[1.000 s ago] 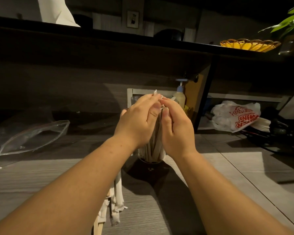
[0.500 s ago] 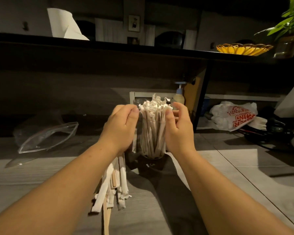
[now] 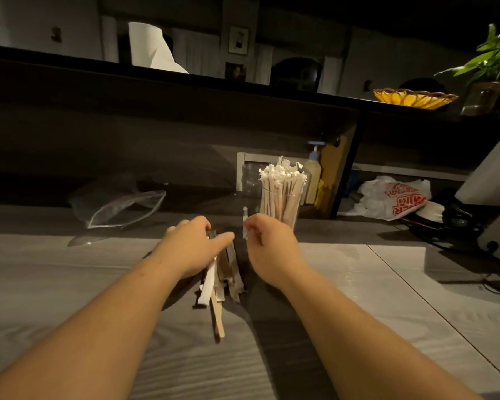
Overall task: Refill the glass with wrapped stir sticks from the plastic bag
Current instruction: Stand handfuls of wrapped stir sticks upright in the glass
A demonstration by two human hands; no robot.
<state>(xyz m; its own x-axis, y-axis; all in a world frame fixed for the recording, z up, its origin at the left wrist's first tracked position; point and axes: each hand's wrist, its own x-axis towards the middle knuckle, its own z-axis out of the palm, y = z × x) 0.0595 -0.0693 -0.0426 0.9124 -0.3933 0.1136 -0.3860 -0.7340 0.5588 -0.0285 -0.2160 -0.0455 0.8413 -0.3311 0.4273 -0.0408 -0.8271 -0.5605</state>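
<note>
The glass [image 3: 282, 203] is standing upright on the grey wood-grain surface [image 3: 387, 298], just beyond the right hand. It is holding a dense, upright bundle of wrapped stir sticks [image 3: 280, 186]; their crimped white paper ends are projecting above the rim, and the glass is appearing full.

The plastic bag [image 3: 124, 209] is lying flat on the surface to the left, well apart from the glass. It is transparent, its mouth is gaping open, and no contents are showing inside it.

A loose pile of sticks [image 3: 220, 281] is lying on the surface between the two forearms, near the glass. It is consisting of paper-wrapped sticks and at least one bare wooden stick pointing toward the camera.

The left hand [image 3: 191, 246] is resting over the far end of this pile, palm down, with the fingers curled and the index finger extended to the right. Contact with the top sticks is apparent; a firm hold cannot be confirmed.

The right hand [image 3: 269, 246] is hovering just in front of the glass, with thumb and fingertips pinched narrow on a small pale strip [image 3: 245, 223] standing upright. Its identity cannot be determined.

A second, clear container [image 3: 250, 180] is standing behind the glass, beside a pump bottle [image 3: 313, 174].
</note>
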